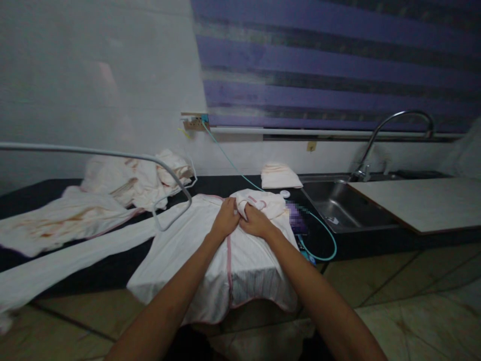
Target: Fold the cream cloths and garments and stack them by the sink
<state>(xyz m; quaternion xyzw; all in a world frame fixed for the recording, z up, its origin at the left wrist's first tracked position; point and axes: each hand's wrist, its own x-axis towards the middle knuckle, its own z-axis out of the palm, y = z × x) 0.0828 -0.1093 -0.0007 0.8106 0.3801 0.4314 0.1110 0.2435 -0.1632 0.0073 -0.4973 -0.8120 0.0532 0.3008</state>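
Observation:
A white shirt (203,250) with pink trim lies spread over the dark counter, its lower hem hanging past the front edge. At its upper middle, my left hand (226,218) pinches the fabric near the pink-edged front. Close beside it, my right hand (256,220) is closed on a bunched fold of the same shirt. The fingertips of both hands nearly meet, partly hidden in the cloth. One long white sleeve stretches to the left along the counter. Above that sleeve stands a bent grey metal tube (171,173), in front of the shirt's left side.
Stained, crumpled white cloths (131,180) lie at the left. A folded cloth (280,176) sits by the wall, near a steel sink (345,210) with a tall faucet (370,145). A teal cable (233,163) runs from the wall socket (194,122). A pale board (417,203) covers the sink's right side.

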